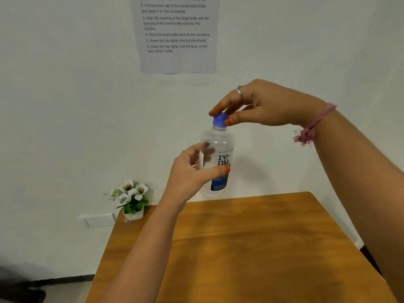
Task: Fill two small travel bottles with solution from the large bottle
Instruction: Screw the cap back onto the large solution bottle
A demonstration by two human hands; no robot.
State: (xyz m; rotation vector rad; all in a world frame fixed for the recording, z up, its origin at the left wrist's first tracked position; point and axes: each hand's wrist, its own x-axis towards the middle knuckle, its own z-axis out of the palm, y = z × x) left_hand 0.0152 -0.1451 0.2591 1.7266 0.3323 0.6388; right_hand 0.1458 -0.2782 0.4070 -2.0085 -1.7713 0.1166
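Note:
A large clear solution bottle (pixel 218 145) with a white and blue label is held upright in the air above the far edge of the wooden table (pixel 240 248). My left hand (pixel 190 173) grips its body from the left, thumb across the label. My right hand (pixel 255 103) comes in from the right and pinches the blue cap (pixel 219 120) on top between fingertips and thumb. The cap sits on the bottle's neck. No small travel bottles are in view.
A small white pot of white artificial flowers (pixel 131 200) stands at the table's far left corner by the white wall. A printed instruction sheet (pixel 177 33) hangs on the wall above. A wall socket plate (pixel 99 220) sits left of the table.

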